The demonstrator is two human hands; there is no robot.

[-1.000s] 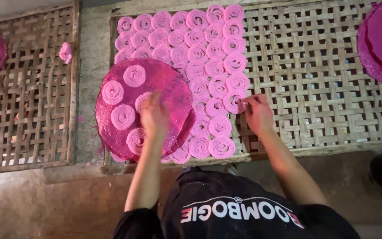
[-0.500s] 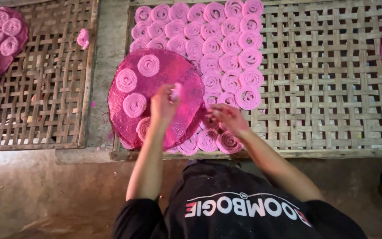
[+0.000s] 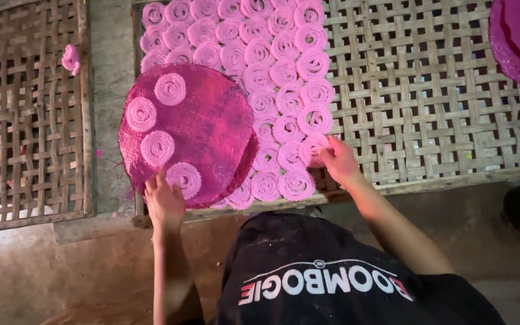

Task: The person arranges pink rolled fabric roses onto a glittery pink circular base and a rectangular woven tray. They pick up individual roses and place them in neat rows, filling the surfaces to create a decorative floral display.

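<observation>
The round pink mesh disc (image 3: pixel 203 129) is lying at the near left corner of the woven bamboo tray (image 3: pixel 428 108), overlapping the rows of pink spirals (image 3: pixel 272 66) just to its right. Four spirals are sitting on the disc itself; those on the tray are too many and too overlapped to count surely. The left hand (image 3: pixel 165 201) is gripping the disc's near rim, fingers closed over its edge. The right hand (image 3: pixel 339 161) is pressing a spiral (image 3: pixel 313 148) at the rows' right edge, fingers curled on it. Right of the disc's rows, bare weave is lying open.
</observation>
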